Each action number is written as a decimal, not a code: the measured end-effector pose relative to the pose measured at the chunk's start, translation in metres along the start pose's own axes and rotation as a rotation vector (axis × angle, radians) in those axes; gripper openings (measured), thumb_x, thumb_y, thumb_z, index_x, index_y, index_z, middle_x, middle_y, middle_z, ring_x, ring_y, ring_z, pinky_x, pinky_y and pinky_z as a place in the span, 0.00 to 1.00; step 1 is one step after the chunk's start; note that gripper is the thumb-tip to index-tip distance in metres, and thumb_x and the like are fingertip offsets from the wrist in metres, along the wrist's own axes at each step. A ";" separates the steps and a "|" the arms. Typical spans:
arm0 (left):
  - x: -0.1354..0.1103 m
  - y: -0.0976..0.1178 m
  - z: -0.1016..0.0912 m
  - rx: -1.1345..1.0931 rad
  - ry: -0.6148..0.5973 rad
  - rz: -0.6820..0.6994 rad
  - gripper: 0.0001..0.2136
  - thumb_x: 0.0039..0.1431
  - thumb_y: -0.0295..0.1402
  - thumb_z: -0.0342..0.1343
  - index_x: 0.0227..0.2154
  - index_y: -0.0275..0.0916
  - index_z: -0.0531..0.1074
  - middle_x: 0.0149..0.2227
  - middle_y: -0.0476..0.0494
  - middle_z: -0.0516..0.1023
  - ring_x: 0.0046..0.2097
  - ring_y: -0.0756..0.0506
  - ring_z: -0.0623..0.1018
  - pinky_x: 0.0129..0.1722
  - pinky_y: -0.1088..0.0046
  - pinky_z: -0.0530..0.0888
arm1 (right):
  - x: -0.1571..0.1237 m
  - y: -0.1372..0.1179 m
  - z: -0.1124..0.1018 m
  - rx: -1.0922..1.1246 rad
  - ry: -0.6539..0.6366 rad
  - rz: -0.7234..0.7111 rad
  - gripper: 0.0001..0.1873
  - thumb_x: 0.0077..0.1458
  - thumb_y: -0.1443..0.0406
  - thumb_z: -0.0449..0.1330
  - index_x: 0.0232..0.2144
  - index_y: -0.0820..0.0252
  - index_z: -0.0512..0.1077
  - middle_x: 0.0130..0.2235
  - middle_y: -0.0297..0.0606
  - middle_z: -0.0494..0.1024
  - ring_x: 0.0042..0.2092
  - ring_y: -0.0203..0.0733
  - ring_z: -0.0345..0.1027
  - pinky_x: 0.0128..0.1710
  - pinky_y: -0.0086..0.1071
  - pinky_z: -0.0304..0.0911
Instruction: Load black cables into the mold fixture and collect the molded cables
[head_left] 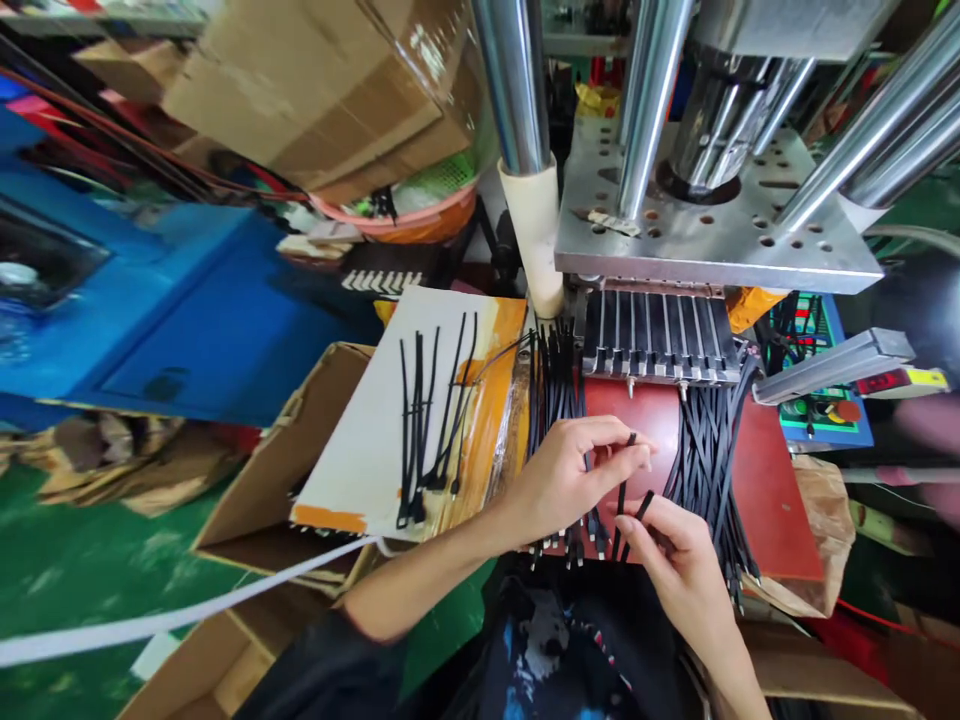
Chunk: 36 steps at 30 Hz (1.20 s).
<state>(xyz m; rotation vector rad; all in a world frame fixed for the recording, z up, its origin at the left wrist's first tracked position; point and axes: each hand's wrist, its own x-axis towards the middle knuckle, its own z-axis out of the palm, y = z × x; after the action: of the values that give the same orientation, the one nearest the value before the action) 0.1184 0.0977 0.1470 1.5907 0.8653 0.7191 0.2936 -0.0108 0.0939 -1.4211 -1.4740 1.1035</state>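
Note:
Over a red work surface (776,500), my left hand (574,470) pinches a thin black cable (621,505) near its upper end. My right hand (671,545) is closed on the lower part of what looks like the same cable, a little below and to the right; its fingers partly hide it. Under and behind my left hand lies a bundle of black cables (553,385) with small plugs toward me. Another cable bundle (705,440) hangs to the right. Beyond my hands sits a slotted metal mould (660,335).
Above the mould hangs a drilled steel press plate (720,250) on shiny columns. Several black cables lie on a white board (367,400) at left, above an open cardboard box (255,500). A control box (825,420) stands right, beside a metal bar (832,365).

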 end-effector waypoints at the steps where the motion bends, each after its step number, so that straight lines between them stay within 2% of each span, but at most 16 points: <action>1: 0.003 0.001 -0.002 0.000 -0.018 0.019 0.14 0.73 0.40 0.59 0.39 0.37 0.84 0.41 0.42 0.86 0.43 0.44 0.82 0.46 0.70 0.75 | 0.000 0.002 -0.003 -0.021 -0.002 -0.026 0.13 0.71 0.59 0.59 0.42 0.58 0.82 0.30 0.34 0.73 0.30 0.36 0.66 0.30 0.27 0.63; 4: 0.005 -0.002 -0.006 -0.057 -0.088 0.038 0.17 0.72 0.44 0.60 0.38 0.36 0.85 0.39 0.42 0.84 0.41 0.45 0.81 0.43 0.71 0.74 | 0.001 0.004 -0.017 -0.052 -0.014 -0.086 0.15 0.72 0.63 0.58 0.55 0.53 0.80 0.36 0.35 0.78 0.35 0.37 0.72 0.38 0.27 0.70; 6: 0.003 -0.006 -0.008 -0.102 -0.132 0.029 0.17 0.71 0.46 0.61 0.38 0.37 0.86 0.37 0.43 0.83 0.39 0.47 0.80 0.39 0.72 0.72 | 0.004 0.003 -0.024 -0.059 0.005 -0.128 0.16 0.71 0.66 0.59 0.56 0.49 0.80 0.36 0.33 0.78 0.34 0.35 0.72 0.36 0.26 0.70; 9: 0.003 -0.008 -0.011 -0.117 -0.172 0.028 0.17 0.70 0.47 0.62 0.38 0.38 0.86 0.37 0.44 0.80 0.38 0.48 0.78 0.38 0.73 0.72 | 0.012 -0.004 -0.026 -0.042 0.128 -0.209 0.12 0.67 0.70 0.63 0.48 0.49 0.81 0.34 0.31 0.77 0.30 0.33 0.69 0.29 0.25 0.65; 11: 0.004 -0.007 -0.013 -0.099 -0.179 0.075 0.16 0.70 0.46 0.63 0.37 0.38 0.86 0.39 0.43 0.79 0.41 0.47 0.79 0.42 0.72 0.74 | 0.021 -0.011 -0.021 -0.053 0.181 -0.264 0.08 0.65 0.71 0.65 0.42 0.52 0.80 0.32 0.30 0.75 0.28 0.32 0.65 0.26 0.25 0.61; 13: 0.006 -0.007 -0.014 -0.068 -0.169 0.148 0.15 0.70 0.44 0.62 0.37 0.37 0.86 0.43 0.41 0.78 0.45 0.46 0.79 0.46 0.70 0.75 | 0.030 -0.018 -0.016 -0.083 0.173 -0.283 0.06 0.65 0.70 0.65 0.35 0.55 0.78 0.29 0.29 0.70 0.26 0.31 0.60 0.24 0.25 0.56; 15: 0.009 -0.008 -0.015 -0.022 -0.145 0.225 0.14 0.72 0.42 0.61 0.39 0.37 0.85 0.46 0.40 0.77 0.49 0.45 0.79 0.50 0.68 0.76 | 0.040 -0.020 -0.010 -0.078 0.141 -0.241 0.10 0.67 0.67 0.63 0.31 0.57 0.75 0.27 0.28 0.65 0.25 0.31 0.55 0.23 0.26 0.52; 18: 0.017 -0.012 -0.018 0.056 -0.077 0.350 0.13 0.73 0.40 0.59 0.39 0.38 0.84 0.48 0.39 0.78 0.52 0.43 0.79 0.56 0.63 0.76 | 0.045 -0.013 0.003 0.032 0.057 -0.103 0.17 0.69 0.60 0.61 0.26 0.58 0.70 0.26 0.29 0.63 0.27 0.33 0.55 0.25 0.28 0.53; 21: 0.034 -0.021 -0.026 0.110 0.130 0.404 0.13 0.75 0.39 0.57 0.40 0.39 0.84 0.50 0.38 0.78 0.58 0.41 0.78 0.62 0.59 0.75 | 0.036 0.001 0.015 0.113 -0.140 0.087 0.20 0.67 0.53 0.62 0.26 0.57 0.69 0.27 0.31 0.67 0.28 0.36 0.60 0.26 0.29 0.59; 23: 0.052 -0.031 -0.035 0.199 0.269 0.391 0.12 0.75 0.37 0.56 0.41 0.39 0.84 0.54 0.37 0.78 0.61 0.40 0.76 0.66 0.58 0.72 | 0.030 0.004 0.013 0.154 -0.325 0.215 0.19 0.67 0.50 0.62 0.29 0.56 0.73 0.29 0.33 0.71 0.29 0.39 0.65 0.27 0.31 0.64; 25: 0.075 -0.044 -0.046 0.333 0.333 0.385 0.12 0.74 0.36 0.57 0.41 0.38 0.84 0.59 0.35 0.75 0.65 0.39 0.74 0.69 0.54 0.70 | 0.037 -0.002 0.000 0.117 -0.461 0.252 0.20 0.68 0.50 0.61 0.30 0.56 0.74 0.29 0.33 0.72 0.30 0.39 0.67 0.27 0.30 0.64; 27: 0.103 -0.059 -0.056 0.439 0.353 0.377 0.12 0.74 0.36 0.58 0.39 0.37 0.84 0.59 0.34 0.76 0.65 0.37 0.74 0.68 0.51 0.70 | 0.061 -0.015 -0.022 -0.032 -0.481 0.168 0.22 0.68 0.50 0.61 0.27 0.58 0.74 0.26 0.32 0.70 0.28 0.36 0.64 0.26 0.28 0.60; 29: 0.133 -0.073 -0.064 0.486 0.340 0.359 0.12 0.74 0.35 0.57 0.38 0.36 0.84 0.52 0.35 0.80 0.61 0.36 0.76 0.64 0.51 0.73 | 0.101 -0.028 -0.045 -0.149 -0.393 0.049 0.25 0.66 0.48 0.64 0.24 0.59 0.72 0.23 0.31 0.68 0.26 0.34 0.62 0.26 0.28 0.58; 32: 0.162 -0.087 -0.071 0.467 0.375 0.335 0.11 0.74 0.34 0.55 0.42 0.35 0.82 0.44 0.36 0.82 0.57 0.36 0.79 0.63 0.53 0.74 | 0.170 -0.040 -0.064 -0.132 -0.253 -0.046 0.26 0.61 0.45 0.68 0.25 0.59 0.74 0.22 0.32 0.73 0.24 0.35 0.66 0.25 0.28 0.62; 34: 0.162 -0.092 -0.073 0.452 0.434 0.361 0.12 0.75 0.33 0.52 0.51 0.34 0.78 0.48 0.34 0.83 0.58 0.37 0.79 0.65 0.53 0.73 | 0.209 -0.040 -0.064 -0.111 -0.220 -0.073 0.26 0.57 0.43 0.69 0.28 0.59 0.76 0.22 0.33 0.74 0.23 0.35 0.66 0.24 0.28 0.62; 36: 0.145 -0.095 -0.076 0.486 0.460 0.454 0.16 0.76 0.33 0.50 0.60 0.34 0.71 0.56 0.30 0.79 0.63 0.37 0.77 0.67 0.53 0.72 | 0.238 -0.035 -0.059 -0.113 -0.213 -0.089 0.27 0.54 0.41 0.71 0.30 0.59 0.77 0.23 0.33 0.75 0.23 0.35 0.66 0.24 0.28 0.64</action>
<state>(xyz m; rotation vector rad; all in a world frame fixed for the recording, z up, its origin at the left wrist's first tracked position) 0.1201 0.2689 0.0676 2.1343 1.0758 1.3066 0.3251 0.2302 0.1390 -1.3322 -1.7578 1.1603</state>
